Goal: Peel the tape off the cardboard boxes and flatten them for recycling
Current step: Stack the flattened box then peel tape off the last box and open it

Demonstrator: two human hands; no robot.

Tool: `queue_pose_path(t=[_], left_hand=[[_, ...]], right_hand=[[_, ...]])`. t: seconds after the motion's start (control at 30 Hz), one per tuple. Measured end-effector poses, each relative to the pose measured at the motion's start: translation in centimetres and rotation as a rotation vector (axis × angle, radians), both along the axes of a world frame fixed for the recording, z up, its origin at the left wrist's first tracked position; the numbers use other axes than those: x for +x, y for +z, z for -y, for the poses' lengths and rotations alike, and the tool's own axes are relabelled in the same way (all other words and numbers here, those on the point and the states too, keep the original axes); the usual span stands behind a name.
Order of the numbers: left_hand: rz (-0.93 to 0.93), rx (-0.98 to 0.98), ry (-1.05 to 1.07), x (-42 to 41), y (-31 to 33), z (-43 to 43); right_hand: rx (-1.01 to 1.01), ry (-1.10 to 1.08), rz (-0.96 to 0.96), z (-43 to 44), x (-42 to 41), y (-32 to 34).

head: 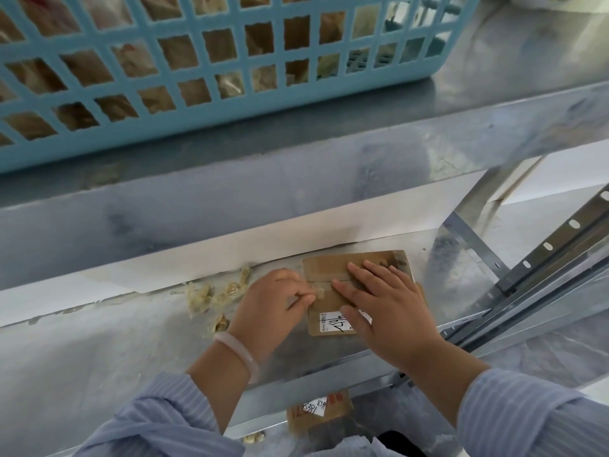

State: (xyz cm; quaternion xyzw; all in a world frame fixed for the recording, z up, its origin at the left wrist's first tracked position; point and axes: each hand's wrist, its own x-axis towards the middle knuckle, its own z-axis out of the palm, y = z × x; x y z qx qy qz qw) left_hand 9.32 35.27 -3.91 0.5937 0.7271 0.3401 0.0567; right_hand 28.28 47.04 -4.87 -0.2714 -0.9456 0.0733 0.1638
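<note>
- Small cardboard box (333,272), flat on the tabletop (99,357), close to the back wall, under both hands.
- White label (331,321) with handwritten digits on the near end of the box, partly hidden by the right thumb.
- Left hand (273,305) at the left edge of the box, fingers curled, thumb and fingertips pinching a crumpled tape strip (318,291) at the seam across the box.
- Right hand (389,308) palm down on the box, fingers straight and slightly spread, pressing the cardboard to the tabletop.
- Pale bracelet (235,347) on the left wrist; striped blue sleeves (158,423) on both forearms.
- Loose heap of tape scraps (211,295) on the tabletop just left of the left hand, apart from the box.
- Blue lattice basket (99,141) on the upper shelf (329,136) above and behind, brown cardboard and pale wrapping visible through its holes.
- Second cardboard box (316,412) lower down, below the front edge of the tabletop, with a white label with handwritten digits on top.
- Slotted metal rack upright (557,239) slanting along the right side.
</note>
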Motion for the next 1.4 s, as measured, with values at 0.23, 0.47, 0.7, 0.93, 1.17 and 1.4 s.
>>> queue_pose_path(t=[0.23,0.47,0.7,0.93,1.17,1.4], left_hand=[[0.73,-0.212,0.311,-0.6,-1.6,-1.9],[1.143,-0.296,0.41,-1.0,-1.6,-2.1],[1.157,-0.328,0.355,-0.8,-0.6,-2.5],[1.187,-0.377,0.359,-2.0,-0.3,-2.2],[0.979,-0.615,0.226,-3.8,1.1,-3.3],[1.017,-0.679,0.226,-3.3,1.1,-3.1]], right_hand=[[-0.076,0.005,-0.134,-0.8,0.0,0.5],[-0.217,-0.05,-0.166,-1.7,-1.0,1.3],[-0.183,-0.055,-0.022,-1.7,-1.9,1.5],[-0.117,-0.006,-0.084,-1.5,-1.4,0.8],[-0.112,0.052,-0.07,-1.5,-1.1,0.7],[-0.104,0.06,-0.029,-1.6,-1.1,0.6]])
